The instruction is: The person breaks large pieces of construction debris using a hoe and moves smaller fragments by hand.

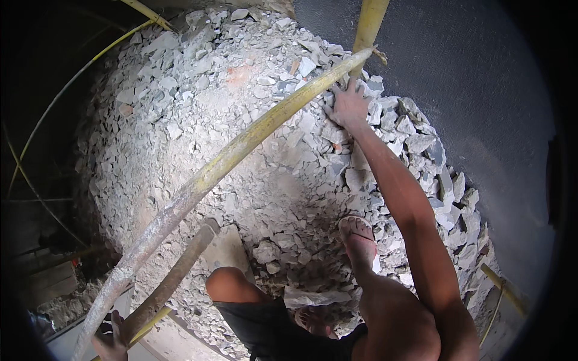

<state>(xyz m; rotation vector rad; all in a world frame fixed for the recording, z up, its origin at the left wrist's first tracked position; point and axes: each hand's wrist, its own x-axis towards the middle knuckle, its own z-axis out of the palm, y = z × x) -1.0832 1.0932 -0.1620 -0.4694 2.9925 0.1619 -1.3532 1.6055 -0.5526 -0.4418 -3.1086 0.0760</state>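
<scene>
At the lower left, my left hand is curled at the lower end of a thick brown wooden handle. The handle slants up to a pale, flat, dusty blade beside my left knee, and the tool looks like a hoe. My right arm stretches forward, and my right hand lies on the rubble with its fingers spread. Its fingertips are by the foot of a yellow bamboo pole, among loose grey stones. Nothing shows in its grasp.
A long yellowish bamboo pole crosses diagonally above the heap. A dark grey wall borders the right side. My right foot, in a sandal, stands on the stones. Thin yellow strips curve through the dark left side.
</scene>
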